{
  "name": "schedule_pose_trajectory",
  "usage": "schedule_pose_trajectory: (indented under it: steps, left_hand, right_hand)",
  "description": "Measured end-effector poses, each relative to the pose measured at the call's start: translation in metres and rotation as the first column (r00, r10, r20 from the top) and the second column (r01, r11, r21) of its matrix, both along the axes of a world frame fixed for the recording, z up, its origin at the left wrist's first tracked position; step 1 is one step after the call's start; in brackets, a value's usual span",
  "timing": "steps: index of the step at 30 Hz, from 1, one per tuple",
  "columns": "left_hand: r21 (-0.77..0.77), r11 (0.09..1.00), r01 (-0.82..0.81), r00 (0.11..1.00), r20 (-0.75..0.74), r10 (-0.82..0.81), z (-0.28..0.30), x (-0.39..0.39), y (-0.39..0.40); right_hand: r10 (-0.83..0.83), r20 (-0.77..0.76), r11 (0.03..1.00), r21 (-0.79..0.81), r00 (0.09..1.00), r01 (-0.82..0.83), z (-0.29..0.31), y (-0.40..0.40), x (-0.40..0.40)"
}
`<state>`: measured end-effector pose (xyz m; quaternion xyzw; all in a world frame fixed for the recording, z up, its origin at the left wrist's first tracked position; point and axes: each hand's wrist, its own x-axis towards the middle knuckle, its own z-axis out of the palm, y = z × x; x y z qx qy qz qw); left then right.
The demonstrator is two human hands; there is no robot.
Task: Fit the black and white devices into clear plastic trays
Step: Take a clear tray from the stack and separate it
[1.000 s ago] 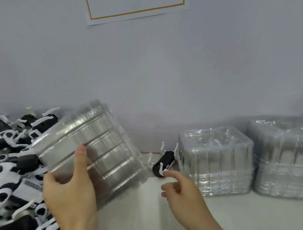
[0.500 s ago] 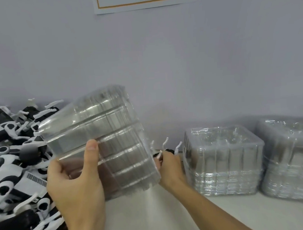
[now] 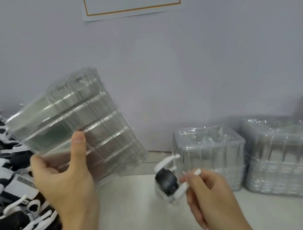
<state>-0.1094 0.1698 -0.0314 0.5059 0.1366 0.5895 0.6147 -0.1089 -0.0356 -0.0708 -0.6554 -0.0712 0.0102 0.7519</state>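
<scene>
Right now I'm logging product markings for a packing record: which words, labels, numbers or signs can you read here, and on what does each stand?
None can be read.
Paper sign on the wall: only an orange border shows; no text in view.
Barcode label on a device in the pile of devices: bars visible, digits too blurred.
Device in the right hand: no marking legible.
Stack of trays in the left hand: no print visible.

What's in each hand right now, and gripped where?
Left hand holds the stack of clear trays by its lower edge, thumb across the front. Right hand pinches a black and white device by its white clips.
</scene>
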Motion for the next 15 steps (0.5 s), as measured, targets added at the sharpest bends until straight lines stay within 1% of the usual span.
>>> schedule_pose_trajectory:
  steps: [2, 3, 6, 8, 10, 12, 13, 15]
  left_hand:
    - [-0.021, 0.999, 0.049, 0.999, -0.011, -0.049, -0.004, 0.005, -0.003]
    - [-0.005, 0.998, 0.057, 0.998, -0.039, -0.057, -0.007, 0.007, -0.004]
    - [0.045, 0.992, 0.12, 0.982, -0.152, -0.112, -0.021, 0.016, -0.008]
    - [0.053, 0.984, 0.169, 0.953, -0.264, -0.149, -0.029, 0.024, -0.011]
    - [0.053, 0.982, 0.18, 0.893, -0.428, -0.141, -0.034, 0.032, -0.017]
    - [0.057, 0.986, 0.158, 0.81, -0.578, -0.096, -0.038, 0.039, -0.027]
    - [0.07, 0.988, 0.138, 0.767, -0.639, -0.062, -0.038, 0.041, -0.032]
    - [0.091, 0.992, 0.092, 0.703, -0.711, 0.0, -0.034, 0.048, -0.043]
  right_hand:
    - [0.009, -0.034, 1.0, 0.017, 0.999, -0.008, 0.004, -0.017, -0.009]
    - [-0.003, -0.049, 0.999, 0.036, 0.999, 0.005, 0.007, -0.027, -0.011]
    - [-0.044, -0.067, 0.993, 0.109, 0.997, 0.051, 0.013, -0.056, -0.009]
    - [-0.049, -0.08, 0.982, 0.179, 0.996, 0.063, 0.014, -0.069, -0.007]
    - [-0.029, -0.087, 0.976, 0.211, 0.996, 0.046, 0.016, -0.074, -0.007]
    - [-0.011, -0.079, 0.976, 0.216, 0.997, 0.028, 0.02, -0.073, -0.007]
    - [-0.009, -0.07, 0.973, 0.228, 0.998, 0.025, 0.02, -0.073, -0.007]
    - [-0.014, -0.057, 0.968, 0.25, 0.998, 0.028, 0.02, -0.072, -0.005]
